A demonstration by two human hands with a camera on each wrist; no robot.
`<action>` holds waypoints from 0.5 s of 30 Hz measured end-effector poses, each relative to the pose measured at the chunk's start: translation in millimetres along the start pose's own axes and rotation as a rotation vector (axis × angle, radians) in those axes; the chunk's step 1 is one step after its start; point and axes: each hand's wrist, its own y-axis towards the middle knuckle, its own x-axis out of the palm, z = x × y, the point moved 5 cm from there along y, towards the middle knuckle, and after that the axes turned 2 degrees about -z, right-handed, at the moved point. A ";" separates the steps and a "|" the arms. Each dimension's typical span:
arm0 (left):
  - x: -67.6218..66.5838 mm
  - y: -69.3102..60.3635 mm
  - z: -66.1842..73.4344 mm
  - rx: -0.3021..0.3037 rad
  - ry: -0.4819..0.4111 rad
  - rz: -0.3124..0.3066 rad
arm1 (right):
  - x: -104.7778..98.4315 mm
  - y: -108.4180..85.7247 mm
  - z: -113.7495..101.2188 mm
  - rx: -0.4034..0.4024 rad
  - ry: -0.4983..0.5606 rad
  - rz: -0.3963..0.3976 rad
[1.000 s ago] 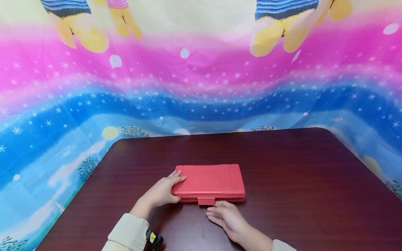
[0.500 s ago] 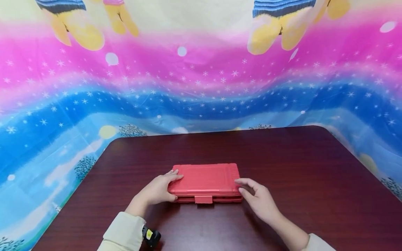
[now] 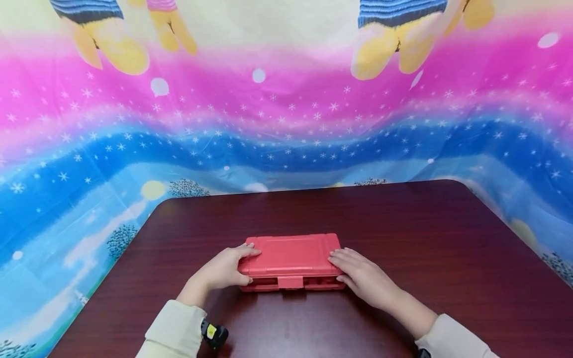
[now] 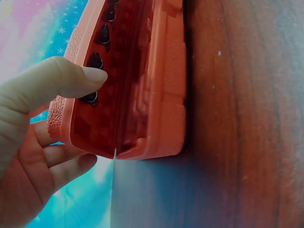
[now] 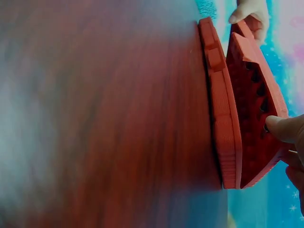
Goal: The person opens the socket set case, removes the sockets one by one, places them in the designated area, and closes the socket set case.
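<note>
Counter (image 3: 286, 214): dark, wood-grained | Red case (image 3: 293, 258): on counter, lid (image 5: 254, 147) partly raised | Left hand (image 3: 219, 271): grips lid at case's left end | Right hand (image 3: 369, 278): grips lid, right end | Black pieces (image 4: 105, 35): rowed inside case's lid

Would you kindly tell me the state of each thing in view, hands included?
Red case: partly open
Lid: tilted up
Latch: unfastened
Black pieces: in a row inside the lid
Left hand: grips the lid's left side
Right hand: grips the lid's right side
Patterned cloth: hanging
</note>
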 end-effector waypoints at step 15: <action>-16.8 -2.8 4.2 0.035 -0.104 0.038 | -13.0 11.2 9.6 -0.028 0.119 0.123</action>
